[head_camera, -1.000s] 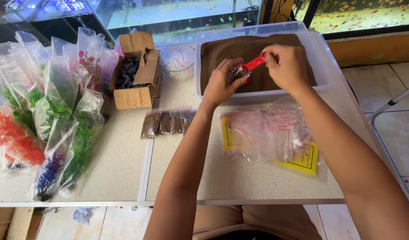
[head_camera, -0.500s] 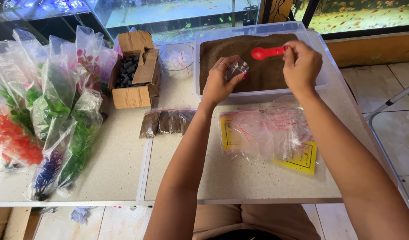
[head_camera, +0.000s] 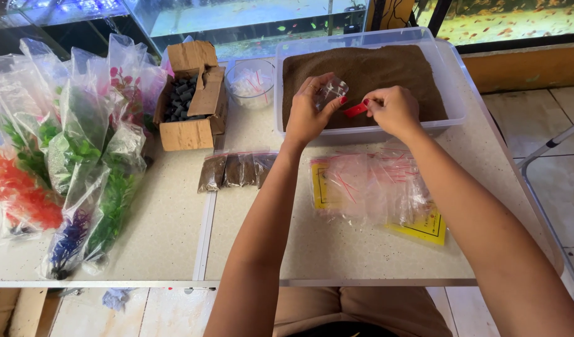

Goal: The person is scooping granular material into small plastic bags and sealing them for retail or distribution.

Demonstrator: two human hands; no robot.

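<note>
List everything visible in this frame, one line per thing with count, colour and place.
clear plastic tub: one, holds brown granules, far right of the table.
small clear bag: one, in the left hand, over the tub.
red scoop: one, in the right hand, tip at the bag.
filled brown packets: about three, in a row mid-table.
pile of empty clear bags: count unclear, red-striped, on a yellow sheet, near right.
cardboard box: one, open, holds dark pieces, far centre.
round clear container: one, beside the box.
bagged plastic plants: several, green, orange, purple and pink, left side.
table: one, pale and speckled.
left hand: holds the small bag.
right hand: pinches the scoop.
</note>
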